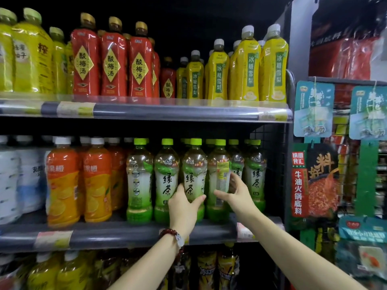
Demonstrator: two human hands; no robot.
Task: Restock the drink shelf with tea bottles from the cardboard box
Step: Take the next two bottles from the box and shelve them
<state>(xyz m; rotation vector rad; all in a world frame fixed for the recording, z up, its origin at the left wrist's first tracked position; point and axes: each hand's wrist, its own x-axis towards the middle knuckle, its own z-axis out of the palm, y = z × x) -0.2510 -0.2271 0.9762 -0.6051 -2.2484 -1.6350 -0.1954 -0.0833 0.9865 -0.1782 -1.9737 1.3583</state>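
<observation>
Mid shelf (117,233), L to R: white bottles, orange-label bottles (62,185) w/ white caps, then green tea bottles, green caps, labels reading 绿茶. Left hand (183,208), bead bracelet on wrist, is wrapped round lower part of one green tea bottle (193,174) standing at shelf front. Right hand (235,194) clasps next green tea bottle (218,181) just beside it, back label showing. Upper shelf: red 酸梅汤 bottles (111,61), yellow 冰糖雪梨 bottles (247,65).

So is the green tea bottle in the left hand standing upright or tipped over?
Upright. The green tea bottle stands on the shelf, cap on top, level with its neighbours, the left hand wrapped around its lower part.
</observation>
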